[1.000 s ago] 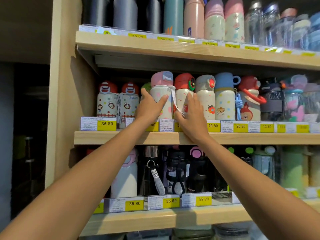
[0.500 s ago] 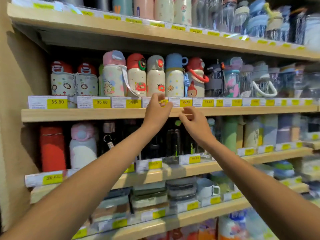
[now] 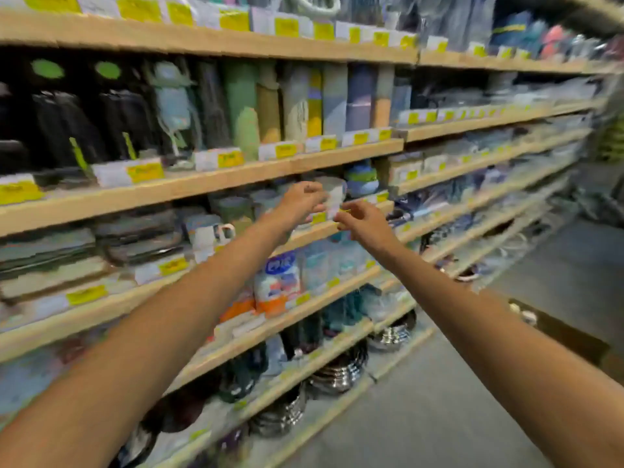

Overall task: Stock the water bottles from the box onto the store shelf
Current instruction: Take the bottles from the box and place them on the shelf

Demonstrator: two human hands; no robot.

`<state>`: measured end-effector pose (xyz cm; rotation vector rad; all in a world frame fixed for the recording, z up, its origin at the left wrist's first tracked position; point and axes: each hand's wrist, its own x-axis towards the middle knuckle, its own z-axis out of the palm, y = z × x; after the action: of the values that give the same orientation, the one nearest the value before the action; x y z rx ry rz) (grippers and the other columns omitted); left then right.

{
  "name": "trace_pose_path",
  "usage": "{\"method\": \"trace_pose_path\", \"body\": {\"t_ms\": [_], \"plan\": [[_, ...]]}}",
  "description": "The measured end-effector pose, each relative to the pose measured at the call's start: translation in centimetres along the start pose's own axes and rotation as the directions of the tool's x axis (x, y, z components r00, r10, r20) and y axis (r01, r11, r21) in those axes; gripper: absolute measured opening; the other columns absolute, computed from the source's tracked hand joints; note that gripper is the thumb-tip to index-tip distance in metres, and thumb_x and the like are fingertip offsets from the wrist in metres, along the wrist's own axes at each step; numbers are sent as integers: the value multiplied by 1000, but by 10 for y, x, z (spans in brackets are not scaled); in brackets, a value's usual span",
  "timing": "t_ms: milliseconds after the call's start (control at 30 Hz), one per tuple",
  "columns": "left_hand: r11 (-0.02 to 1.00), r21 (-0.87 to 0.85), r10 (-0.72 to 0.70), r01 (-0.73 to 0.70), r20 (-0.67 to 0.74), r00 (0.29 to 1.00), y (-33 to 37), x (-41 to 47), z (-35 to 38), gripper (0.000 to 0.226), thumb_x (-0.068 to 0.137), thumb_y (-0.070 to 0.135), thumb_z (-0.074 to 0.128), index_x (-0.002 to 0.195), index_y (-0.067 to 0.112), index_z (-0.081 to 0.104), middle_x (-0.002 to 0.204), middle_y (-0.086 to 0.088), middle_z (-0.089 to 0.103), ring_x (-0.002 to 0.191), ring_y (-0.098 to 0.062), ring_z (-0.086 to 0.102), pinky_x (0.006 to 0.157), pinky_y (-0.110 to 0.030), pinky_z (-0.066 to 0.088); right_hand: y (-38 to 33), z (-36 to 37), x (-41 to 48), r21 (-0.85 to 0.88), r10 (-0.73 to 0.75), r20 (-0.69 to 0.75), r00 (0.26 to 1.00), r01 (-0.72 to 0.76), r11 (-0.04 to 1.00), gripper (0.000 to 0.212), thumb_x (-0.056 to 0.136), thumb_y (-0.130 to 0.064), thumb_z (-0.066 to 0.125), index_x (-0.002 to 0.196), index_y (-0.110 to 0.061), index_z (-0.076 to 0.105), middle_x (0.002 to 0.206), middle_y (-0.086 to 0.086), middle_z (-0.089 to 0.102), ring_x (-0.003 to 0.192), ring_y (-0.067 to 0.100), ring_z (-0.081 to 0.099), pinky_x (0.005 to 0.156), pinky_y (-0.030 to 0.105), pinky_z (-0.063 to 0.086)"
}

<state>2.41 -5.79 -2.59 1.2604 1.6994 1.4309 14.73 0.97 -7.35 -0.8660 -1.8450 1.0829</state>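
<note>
Though blur smears everything, left hand [image 3: 300, 201] and right hand [image 3: 364, 224] show loosely curled, empty fingers up-left of the box [image 3: 587, 342], half hidden behind a forearm; water bottles [image 3: 67, 126] stand farther up-left.

We find the shelf unit [image 3: 236, 179] on our left and the floor [image 3: 456, 400] on our right. Bottles [image 3: 67, 119] stand on an upper board, price tags [image 3: 145, 171] along its front edge. A mug [image 3: 211, 235] sits on the board below, left of our left hand [image 3: 300, 201]. Our right hand [image 3: 363, 222] is just beside it, apart, both before that board. A box [image 3: 574, 342] lies on the floor behind our right arm
</note>
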Motion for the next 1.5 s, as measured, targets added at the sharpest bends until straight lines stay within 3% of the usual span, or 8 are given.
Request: {"method": "trace_pose_path", "body": {"t_ms": [233,400,500,667,1000,1267,1400,1500], "plan": [[979,136,-184,149,304,934,-96,32,190,28,94,21,56,120,12,52,113,-5,58,97,-15,58,64,-20,41,162,-121,-31,-52,368,-56,928,-371,927,34,95,-22,54,124,-4,53,115,15,64,91,21,62,65,26,45],[954,237,-277,183,467,840,-143,81,301,9,93,21,54,85,22,54,102,-2,56,101,-19,60,76,-29,42,258,-194,-28,-8,551,-204,809,-564,825,27,93,-17,54,117,-4,55,110,15,65,80,15,59,61,23,44],[935,288,-335,206,527,781,-165,124,362,5,93,21,54,90,20,57,90,1,56,97,-17,61,67,-27,41,314,-241,-10,38,644,-260,719,-659,751,26,91,-13,54,116,-4,55,104,16,64,80,17,58,67,29,44],[930,313,-353,191,629,692,-180,196,464,7,93,15,54,100,15,55,93,-8,55,85,-18,56,57,-21,32,384,-315,36,16,711,-302,635,-742,670,30,94,-19,53,123,-9,55,101,5,63,84,14,60,70,29,51],[916,367,-398,164,770,499,-158,317,668,31,93,17,55,123,10,53,110,-5,62,92,-12,59,69,-20,43,476,-473,112,103,754,-462,467,-816,569,27,94,-15,54,118,-3,57,98,8,64,87,19,61,85,37,53],[905,417,-410,85,803,432,-163,400,838,35,94,19,55,127,9,50,109,-7,60,98,-16,58,73,-25,44,576,-615,170,121,784,-426,452,-830,545,39,93,-18,57,131,-7,50,114,18,65,91,20,61,91,40,52],[874,485,-455,41,784,422,-161,449,923,9,94,16,52,86,17,54,98,-6,58,97,-18,55,75,-27,42,634,-694,213,31,790,-390,472,-851,524,43,91,-17,60,132,-7,49,121,11,61,103,24,63,90,36,52],[841,541,-499,26,755,424,-165,479,970,28,93,14,52,69,23,41,97,-8,55,95,-18,53,81,-29,41,668,-739,242,37,807,-379,453,-864,502,43,91,-16,61,131,-7,49,122,12,60,105,23,62,87,33,51]]}}
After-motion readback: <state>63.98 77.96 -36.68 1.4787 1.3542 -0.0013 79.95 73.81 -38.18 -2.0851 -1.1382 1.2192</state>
